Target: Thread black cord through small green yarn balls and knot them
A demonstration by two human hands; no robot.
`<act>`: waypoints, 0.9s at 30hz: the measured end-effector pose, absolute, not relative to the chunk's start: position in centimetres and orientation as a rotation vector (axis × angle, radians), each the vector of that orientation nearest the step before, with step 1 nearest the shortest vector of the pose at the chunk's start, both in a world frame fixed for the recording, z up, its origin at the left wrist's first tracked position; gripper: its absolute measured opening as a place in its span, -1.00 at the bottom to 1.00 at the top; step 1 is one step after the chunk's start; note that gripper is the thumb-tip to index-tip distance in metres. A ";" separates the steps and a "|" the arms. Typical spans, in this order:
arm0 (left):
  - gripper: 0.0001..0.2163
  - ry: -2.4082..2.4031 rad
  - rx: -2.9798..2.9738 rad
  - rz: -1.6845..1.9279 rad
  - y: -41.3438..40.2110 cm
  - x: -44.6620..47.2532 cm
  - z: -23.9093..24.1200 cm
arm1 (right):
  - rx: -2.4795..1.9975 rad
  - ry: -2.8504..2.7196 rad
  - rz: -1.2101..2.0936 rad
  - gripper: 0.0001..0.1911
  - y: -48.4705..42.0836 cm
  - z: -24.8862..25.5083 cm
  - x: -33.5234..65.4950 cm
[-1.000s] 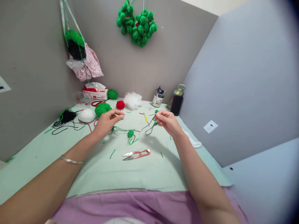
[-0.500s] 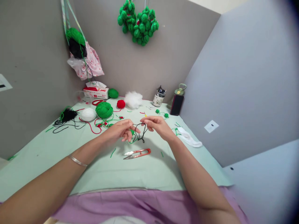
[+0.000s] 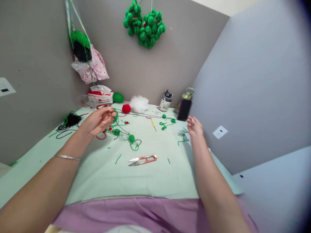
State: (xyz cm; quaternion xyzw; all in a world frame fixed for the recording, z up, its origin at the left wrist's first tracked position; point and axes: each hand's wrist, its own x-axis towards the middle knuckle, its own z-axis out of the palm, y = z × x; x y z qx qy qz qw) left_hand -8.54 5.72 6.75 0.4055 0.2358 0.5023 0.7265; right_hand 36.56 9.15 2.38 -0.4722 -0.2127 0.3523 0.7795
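Note:
Black yarn (image 3: 150, 116) stretches nearly straight between my two hands, above the table. My left hand (image 3: 100, 119) pinches one end of it at the left; a loose strand hangs from there toward a small green crocheted ball (image 3: 131, 138). Out to the right, my right hand (image 3: 195, 126) is closed on the other end. Between the hands, on the cloth, lie a yellow-handled crochet hook (image 3: 153, 123) and some small green balls on strands (image 3: 164, 127). Nearer to me rest orange-handled thread snips (image 3: 143, 160), blades pointing left.
Along the back stand a tissue box (image 3: 100, 96), a green yarn ball (image 3: 118, 97), a red yarn ball (image 3: 126, 108), white stuffing (image 3: 139, 104), a jar (image 3: 165, 103), a phone (image 3: 184, 109) and a bottle (image 3: 189, 93). Black yarn (image 3: 72, 119) lies left. Green crocheted pieces (image 3: 145, 26) hang on the wall.
My hands have moved apart, left hand to the left and right hand to the right. The bunched black yarn between them is now drawn out into a long taut line.

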 end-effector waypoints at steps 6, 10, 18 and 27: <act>-0.78 0.420 0.770 1.278 6.1 -10.9 7.4 | -1.004 -0.310 0.659 -0.82 9.0 1.8 38.6; -0.78 0.355 0.657 1.344 6.1 -11.6 7.7 | -1.000 -0.301 0.645 -0.83 9.3 2.0 38.9; -0.76 0.468 0.863 1.276 5.3 -10.7 8.4 | -1.014 -0.333 0.619 -0.87 8.5 3.4 39.3; -0.80 0.750 1.477 0.804 2.4 -3.8 5.7 | -1.032 -1.070 1.018 -0.66 6.9 5.0 28.3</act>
